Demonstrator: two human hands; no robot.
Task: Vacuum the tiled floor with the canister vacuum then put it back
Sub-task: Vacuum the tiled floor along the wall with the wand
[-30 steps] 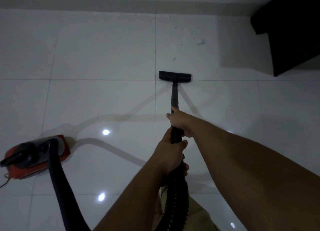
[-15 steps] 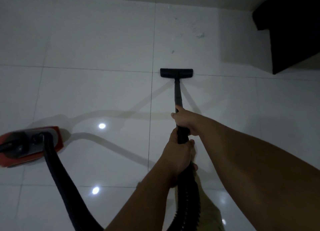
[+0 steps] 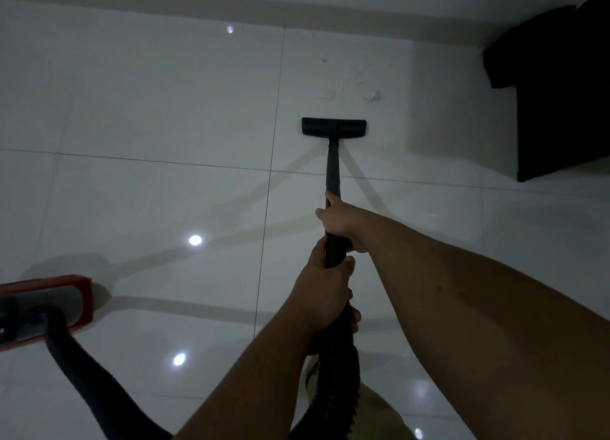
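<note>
Both hands gripped the wand [image 3: 332,172] — right hand [image 3: 340,223] ahead, left hand [image 3: 325,294] behind — floor head [image 3: 333,127] flat on tiles [image 3: 165,103].

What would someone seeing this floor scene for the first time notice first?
Most striking is the long black vacuum wand running up the middle, gripped by the right hand ahead of the left hand, ending in a flat black floor nozzle on the glossy white tiled floor. Just beyond the nozzle lie pale scraps of debris. At the lower left sits the red and grey canister vacuum, its black ribbed hose curving away.
</note>
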